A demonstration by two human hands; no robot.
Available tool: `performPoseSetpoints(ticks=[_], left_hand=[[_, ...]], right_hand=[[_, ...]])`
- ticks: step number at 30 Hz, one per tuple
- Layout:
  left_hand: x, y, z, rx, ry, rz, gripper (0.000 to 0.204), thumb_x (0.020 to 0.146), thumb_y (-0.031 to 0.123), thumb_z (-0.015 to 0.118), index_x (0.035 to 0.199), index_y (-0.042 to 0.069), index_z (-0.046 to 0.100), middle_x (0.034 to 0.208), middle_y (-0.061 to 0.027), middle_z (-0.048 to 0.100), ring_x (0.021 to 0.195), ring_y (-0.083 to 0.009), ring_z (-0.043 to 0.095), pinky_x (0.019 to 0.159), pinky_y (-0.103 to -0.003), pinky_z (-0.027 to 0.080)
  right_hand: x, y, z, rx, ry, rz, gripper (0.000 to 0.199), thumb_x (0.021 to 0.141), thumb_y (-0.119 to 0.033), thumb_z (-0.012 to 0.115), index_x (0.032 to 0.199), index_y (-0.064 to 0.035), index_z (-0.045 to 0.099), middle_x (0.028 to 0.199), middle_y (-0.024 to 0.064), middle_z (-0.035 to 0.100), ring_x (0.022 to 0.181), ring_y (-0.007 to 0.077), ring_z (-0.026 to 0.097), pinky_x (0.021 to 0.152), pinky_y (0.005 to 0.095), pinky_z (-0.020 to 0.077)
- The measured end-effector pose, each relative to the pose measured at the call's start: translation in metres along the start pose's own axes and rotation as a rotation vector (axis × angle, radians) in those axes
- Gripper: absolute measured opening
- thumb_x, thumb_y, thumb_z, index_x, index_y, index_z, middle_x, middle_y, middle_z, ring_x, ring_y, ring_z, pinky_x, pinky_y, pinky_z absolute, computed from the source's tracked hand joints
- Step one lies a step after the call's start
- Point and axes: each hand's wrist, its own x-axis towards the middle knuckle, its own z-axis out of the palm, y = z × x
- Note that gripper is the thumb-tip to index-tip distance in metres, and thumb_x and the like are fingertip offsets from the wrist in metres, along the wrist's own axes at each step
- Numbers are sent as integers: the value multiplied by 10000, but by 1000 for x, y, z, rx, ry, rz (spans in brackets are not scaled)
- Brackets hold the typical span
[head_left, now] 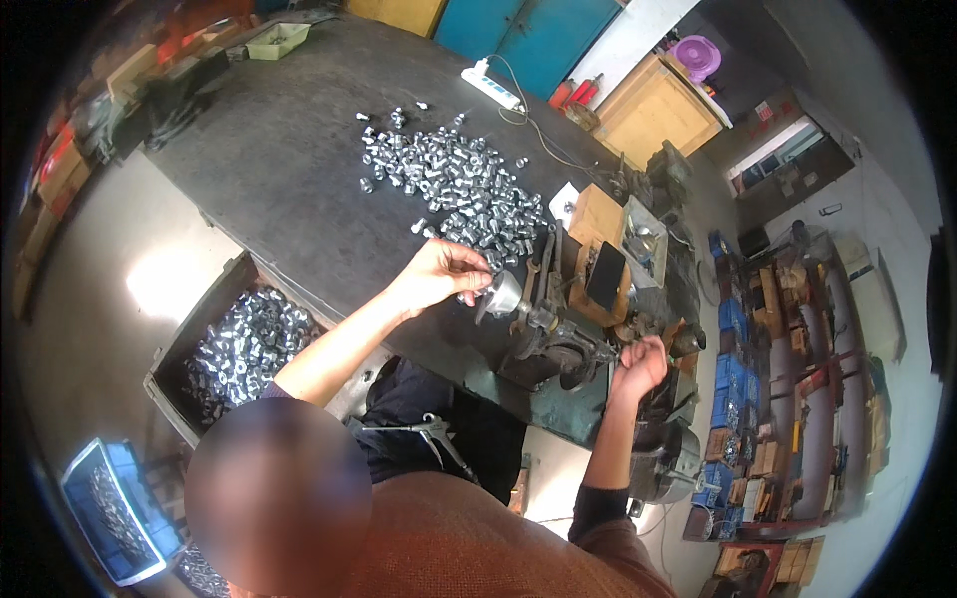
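My left hand (445,276) is closed in a pinch at the nose of a silver chuck (505,294). Whatever its fingertips hold is mostly hidden. The chuck belongs to a small dark bench machine (553,344) at the table's near edge. At the machine's other end my right hand (639,368) is closed, its fingers curled; I cannot make out what is inside them. Beyond my left hand, a heap of small shiny metal fittings (449,179) spreads over the dark tabletop (269,140).
Left of my lap stands a bin (171,349) full of metal parts, with a blue crate (120,513) lower down. Wrenches (543,274), a wooden box (598,214) and a black phone (605,274) lie beside the machine. A white power strip (491,90) sits at the far edge.
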Motion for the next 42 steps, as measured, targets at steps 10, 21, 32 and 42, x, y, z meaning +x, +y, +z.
performPoseSetpoints(ticks=[10, 21, 32, 42], left_hand=[[-5, 13, -1, -28, 64, -73, 138, 782, 38, 639, 879, -55, 609, 735, -88, 620, 557, -123, 581, 520, -233, 485], [-141, 0, -111, 737, 481, -157, 217, 725, 86, 652, 902, -34, 614, 735, -140, 638, 601, -188, 613, 569, -292, 489], [-205, -9, -84, 933, 417, -198, 239, 693, 86, 641, 914, -4, 628, 801, -167, 637, 705, -281, 628, 668, -338, 491], [-173, -33, -63, 817, 188, -224, 262, 697, 44, 669, 950, -3, 617, 766, -128, 638, 682, -214, 619, 625, -305, 484]], right_hand=[[-97, 16, -59, -441, -98, -73, 146, 677, -22, 491, 797, 1, 570, 697, 48, 511, 637, 129, 484, 588, 242, 411], [-241, 150, -110, -822, -1210, 536, 140, 598, -93, 615, 722, -33, 593, 726, 145, 596, 747, 330, 591, 722, 395, 477], [-105, -54, 73, 5, -1211, 1206, 495, 755, -89, 645, 1201, 34, 467, 881, 155, 609, 612, 122, 572, 546, 234, 473], [22, -116, 248, -1471, -1129, 400, 172, 675, -128, 504, 751, 13, 566, 556, 94, 583, 334, 90, 420, 297, 249, 299]])
